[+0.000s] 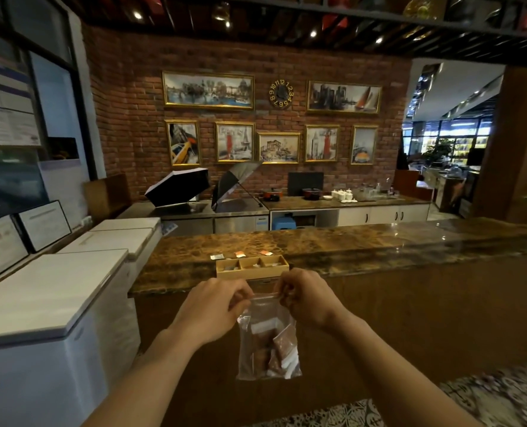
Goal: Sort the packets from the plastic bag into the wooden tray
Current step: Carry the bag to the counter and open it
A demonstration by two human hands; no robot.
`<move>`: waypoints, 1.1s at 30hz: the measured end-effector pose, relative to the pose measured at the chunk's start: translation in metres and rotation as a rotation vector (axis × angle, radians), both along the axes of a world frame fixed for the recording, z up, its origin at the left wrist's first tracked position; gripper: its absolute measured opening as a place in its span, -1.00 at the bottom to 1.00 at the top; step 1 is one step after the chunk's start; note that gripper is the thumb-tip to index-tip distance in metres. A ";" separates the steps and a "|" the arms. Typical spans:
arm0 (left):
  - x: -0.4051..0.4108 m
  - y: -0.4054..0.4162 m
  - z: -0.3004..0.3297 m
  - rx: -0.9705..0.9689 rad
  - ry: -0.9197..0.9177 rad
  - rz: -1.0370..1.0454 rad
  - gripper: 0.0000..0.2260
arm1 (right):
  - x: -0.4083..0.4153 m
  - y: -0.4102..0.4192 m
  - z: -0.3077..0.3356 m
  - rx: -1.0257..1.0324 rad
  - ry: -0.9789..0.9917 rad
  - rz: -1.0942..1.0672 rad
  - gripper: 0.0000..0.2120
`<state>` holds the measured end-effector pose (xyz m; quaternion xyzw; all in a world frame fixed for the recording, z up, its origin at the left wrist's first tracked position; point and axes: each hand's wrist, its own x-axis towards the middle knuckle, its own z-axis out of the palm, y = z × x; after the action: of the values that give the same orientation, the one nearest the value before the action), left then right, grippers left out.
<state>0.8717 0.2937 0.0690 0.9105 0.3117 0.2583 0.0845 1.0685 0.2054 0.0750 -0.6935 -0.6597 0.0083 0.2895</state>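
Setting: interior with a red brick wall (126, 118) carrying framed pictures (208, 90) and a round clock (281, 94). White chest freezers (49, 288) stand along the left side. A brown stone-patterned bench (364, 245) runs across the middle of the view.

On the bench, near its front edge: wooden tray (251, 271), three compartments side by side, each holding small packets; contents too small to identify further. Just behind the tray, three loose packets (216, 257) lie on the bench top, one white, two orange-toned.

In front of the bench, in the air below the tray: clear plastic bag (267, 337), hanging upright, held by its top edge. Inside, several brown and white sachets (284, 342) are bunched toward the bottom.

Left hand (214, 306): fingers pinched together on the left side of the bag's top strip. Right hand (307, 298): fingers pinched together on the right side of the same strip. Whether the bag mouth is sealed or parted cannot be told. Both forearms are bare.
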 end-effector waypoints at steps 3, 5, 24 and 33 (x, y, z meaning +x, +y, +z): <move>0.025 0.003 -0.001 0.014 0.033 0.018 -0.85 | 0.029 0.004 -0.008 -0.018 0.007 0.006 -0.77; 0.036 0.005 -0.002 0.019 0.047 0.024 -0.85 | 0.043 0.007 -0.012 -0.050 0.033 0.015 -0.79; 0.115 0.104 -0.033 -0.074 0.112 0.103 -0.89 | 0.130 0.110 -0.046 -0.096 0.042 0.047 -0.91; 0.156 0.240 -0.049 -0.115 0.041 0.095 -0.86 | 0.168 0.241 -0.046 -0.133 0.012 0.013 -0.84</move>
<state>1.0275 0.5337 0.0203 0.8933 0.3708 0.2250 0.1182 1.2362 0.4465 0.0287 -0.7070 -0.6603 0.0582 0.2465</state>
